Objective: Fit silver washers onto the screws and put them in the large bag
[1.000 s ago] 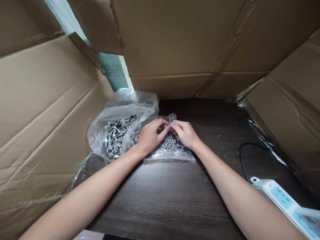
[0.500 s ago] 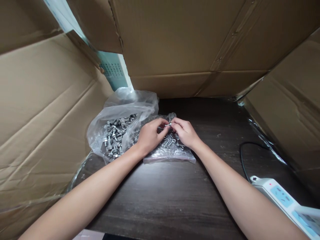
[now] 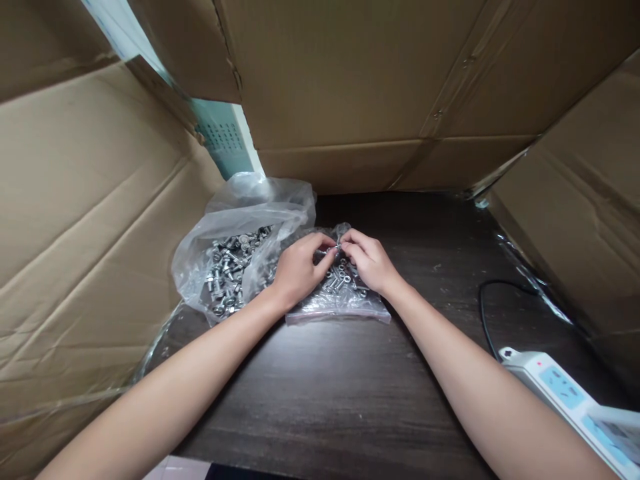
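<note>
Over a clear plastic bag [image 3: 330, 312], my left hand [image 3: 303, 261] and my right hand [image 3: 367, 259] meet fingertip to fingertip. Both pinch a small silver bolt [image 3: 339, 245]; the fingers hide most of it, and I cannot tell whether a nut or washer is on it. Below the hands, several loose bolts and ring-shaped pieces [image 3: 341, 283] lie on that bag. Left of my left hand, a larger open plastic bag [image 3: 193, 263] holds a heap of bolts [image 3: 227, 270] with washers or nuts on them.
Cardboard walls [image 3: 350, 73] enclose the dark wooden table [image 3: 320, 387] at the back and both sides. A white power strip [image 3: 555, 383] with a black cable [image 3: 483, 313] lies at the right, beside my right forearm. A greenish printed panel [image 3: 225, 137] shows through a gap at the back left.
Between my fingertips the bolt has turned and shows less of its length. Both hands stay nearly in place, and the whole view has shifted slightly.
</note>
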The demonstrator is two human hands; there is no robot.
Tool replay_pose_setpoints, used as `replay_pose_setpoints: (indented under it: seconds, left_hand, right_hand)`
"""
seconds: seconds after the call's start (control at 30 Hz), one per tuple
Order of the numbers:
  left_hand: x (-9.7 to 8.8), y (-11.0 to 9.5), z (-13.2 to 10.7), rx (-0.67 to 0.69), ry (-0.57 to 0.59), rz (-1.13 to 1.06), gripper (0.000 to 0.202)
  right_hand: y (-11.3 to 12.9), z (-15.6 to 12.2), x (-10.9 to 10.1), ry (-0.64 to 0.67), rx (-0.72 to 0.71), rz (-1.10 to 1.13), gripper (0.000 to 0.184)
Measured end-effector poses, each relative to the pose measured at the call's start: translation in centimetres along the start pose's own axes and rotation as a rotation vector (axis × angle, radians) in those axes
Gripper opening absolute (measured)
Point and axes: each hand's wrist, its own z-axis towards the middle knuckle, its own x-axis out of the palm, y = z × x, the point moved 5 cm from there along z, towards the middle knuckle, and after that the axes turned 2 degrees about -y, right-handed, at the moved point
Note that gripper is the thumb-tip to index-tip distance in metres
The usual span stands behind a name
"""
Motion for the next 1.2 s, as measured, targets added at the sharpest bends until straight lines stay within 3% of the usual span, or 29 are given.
replay_pose_setpoints:
  seconds: [0.1, 0.37, 0.6, 0.87, 1.07, 1.2]
  left_hand:
    - [0.05, -0.03, -0.06, 0.024, 0.004, -0.009, 0.005]
    - [-0.05, -0.21, -0.08, 0.039, 0.001, -0.034, 0.006]
    - [0.0, -0.11, -0.14, 0.033, -0.001, -0.019, 0.005]
    - [-0.06, -0.04, -0.1, 0.02, -0.009, -0.031, 0.006]
    - [-0.02, 0.02, -0.11, 0.009, -0.015, -0.029, 0.007]
    - [-0.01, 0.04, -0.18, 0.017, -0.016, -0.033, 0.006]
  right_hand:
    - [0.05, 0.03, 0.08, 0.014, -0.009, -0.019, 0.02]
    - [0.19, -0.1, 0.16, 0.007, -0.005, -0.032, 0.038]
    - [0.01, -0.02, 0.01, 0.007, 0.006, 0.015, 0.016]
    - [0.01, -0.1, 0.26, 0.012, 0.0, -0.036, 0.036]
    - [0.14, -0.05, 0.13, 0.014, -0.002, -0.01, 0.02]
    - [0.19, 0.0, 0.17, 0.018, -0.001, -0.021, 0.018]
